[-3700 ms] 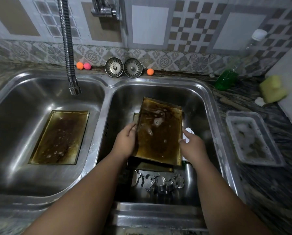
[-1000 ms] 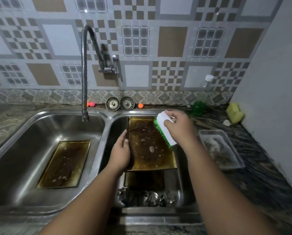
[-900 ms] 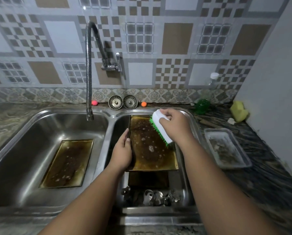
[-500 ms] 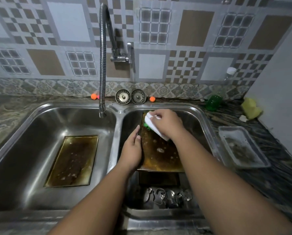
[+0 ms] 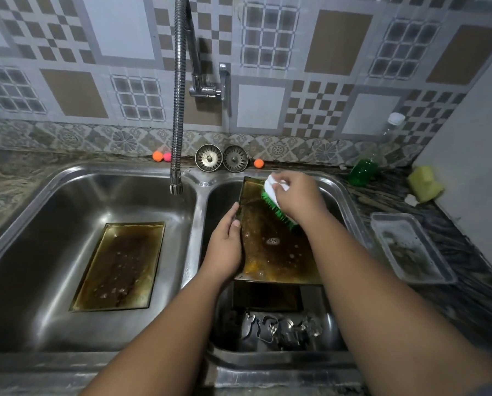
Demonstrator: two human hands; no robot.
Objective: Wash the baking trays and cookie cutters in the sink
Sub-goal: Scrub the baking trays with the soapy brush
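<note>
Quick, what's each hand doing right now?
Left hand: holds the baking tray by its left edge.
Right hand: grips the scrub brush.

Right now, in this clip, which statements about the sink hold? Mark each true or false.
1. The right hand holds a green-bristled brush on the tray in the right basin. True.
2. The left hand grips that tray's left edge. True.
3. Water runs from the spout. False: no stream shows below it.
4. The cookie cutters lie in the left basin. False: they lie in the right basin, nearest the person; the left basin holds a second tray.
</note>
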